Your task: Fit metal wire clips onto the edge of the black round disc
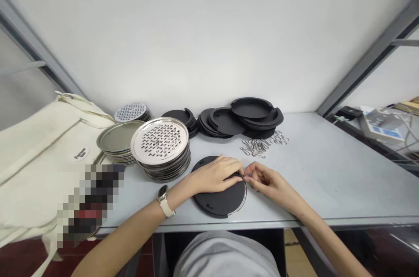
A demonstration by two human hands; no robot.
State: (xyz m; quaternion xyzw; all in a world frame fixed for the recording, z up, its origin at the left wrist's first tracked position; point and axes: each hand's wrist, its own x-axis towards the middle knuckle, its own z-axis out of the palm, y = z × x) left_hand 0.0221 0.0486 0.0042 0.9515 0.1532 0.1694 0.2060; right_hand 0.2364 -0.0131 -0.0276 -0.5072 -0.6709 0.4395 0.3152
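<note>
A round black disc (225, 200) lies flat at the table's front edge, with a strip of shiny metal rim showing along its right side. My left hand (218, 175) lies across the disc, its thumb and forefinger closed at the right edge. Just beyond that edge, my right hand (269, 183) pinches a small metal piece (243, 175) between thumb and forefinger, close to the left fingertips. Its exact shape is mostly hidden by the fingers. Behind the hands are loose metal snap hooks (257, 146) and metal rings (279, 138).
Left of the disc stands a stack of round metal grater plates (160, 141), beside a stack of plain metal discs (119, 137). Black round plastic parts (227, 121) are piled along the wall. A cream cloth bag (42, 168) covers the left end. Another grater plate (131, 112) sits behind.
</note>
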